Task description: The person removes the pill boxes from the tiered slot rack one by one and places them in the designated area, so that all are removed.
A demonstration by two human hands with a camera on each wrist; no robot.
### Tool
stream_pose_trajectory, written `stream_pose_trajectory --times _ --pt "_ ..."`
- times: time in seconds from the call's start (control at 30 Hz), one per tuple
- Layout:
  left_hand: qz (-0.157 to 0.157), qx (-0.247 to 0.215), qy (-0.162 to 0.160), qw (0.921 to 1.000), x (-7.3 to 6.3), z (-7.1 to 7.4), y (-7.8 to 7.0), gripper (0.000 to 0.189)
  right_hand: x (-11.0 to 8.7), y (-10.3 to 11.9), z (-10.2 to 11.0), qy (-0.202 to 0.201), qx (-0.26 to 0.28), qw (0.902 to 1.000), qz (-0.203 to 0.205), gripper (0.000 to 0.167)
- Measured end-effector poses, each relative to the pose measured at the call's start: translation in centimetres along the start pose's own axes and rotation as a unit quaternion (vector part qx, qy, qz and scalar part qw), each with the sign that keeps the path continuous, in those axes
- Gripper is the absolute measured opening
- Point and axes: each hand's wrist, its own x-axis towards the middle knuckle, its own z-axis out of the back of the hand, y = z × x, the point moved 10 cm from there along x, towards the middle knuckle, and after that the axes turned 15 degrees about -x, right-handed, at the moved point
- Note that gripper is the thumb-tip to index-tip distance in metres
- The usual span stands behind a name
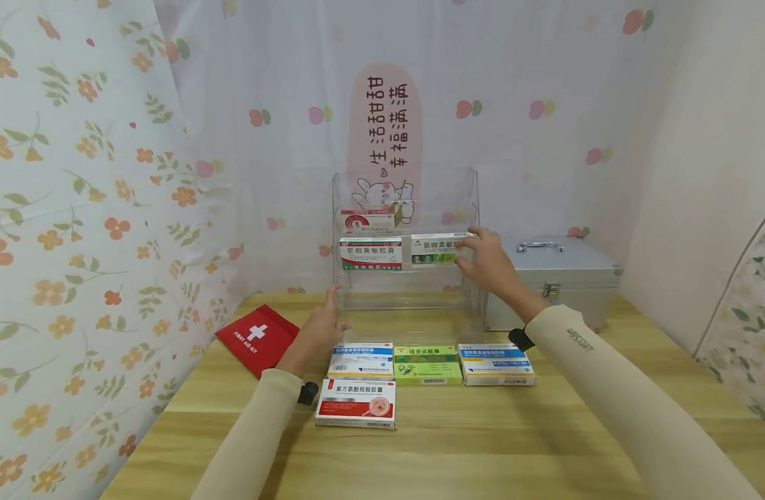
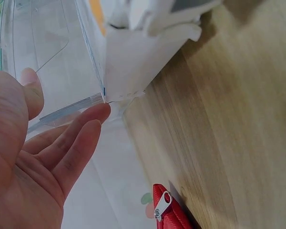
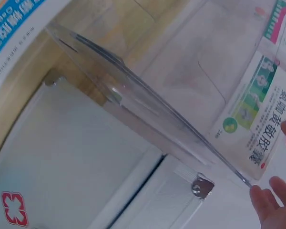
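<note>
A clear acrylic tiered rack [image 1: 407,300] stands upright on the table with medicine boxes on its upper shelves. My left hand [image 1: 320,323] is at its lower left edge; in the left wrist view the thumb and the fairly straight fingers [image 2: 81,138] lie about the clear side panel. My right hand [image 1: 490,264] is at the right edge of the middle shelf, its fingertips over the right end of a white-and-green capsule box [image 1: 434,250]. Left of that box stands a white, red and green box [image 1: 371,254]. A red-and-white box [image 1: 366,221] sits one tier higher.
Before the rack lie two blue-and-white boxes [image 1: 360,361] with a green box [image 1: 426,365] between them, and a red-and-white box [image 1: 356,404] nearer. A red first aid pouch [image 1: 257,339] lies left; a silver metal case [image 1: 552,281] stands close right of the rack.
</note>
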Motion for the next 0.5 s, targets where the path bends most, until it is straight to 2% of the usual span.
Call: stream_pose_trajectory --times 0.13,0.3,0.5 --pt "0.000 0.006 -0.004 1.0000 0.0 0.0 0.1 0.091 0.7 0.2 -0.7 0.042 -0.033 0.9986 0.002 0.032" --pt "0.002 0.003 0.004 1.0000 0.0 -0.4 0.1 0.091 1.1 0.5 -1.4 0.094 -0.024 0.9953 0.000 0.039" --pt "0.006 0.005 0.002 1.0000 0.1 -0.1 -0.1 0.091 1.7 1.2 -1.6 0.103 -0.015 0.9946 -0.003 0.043"
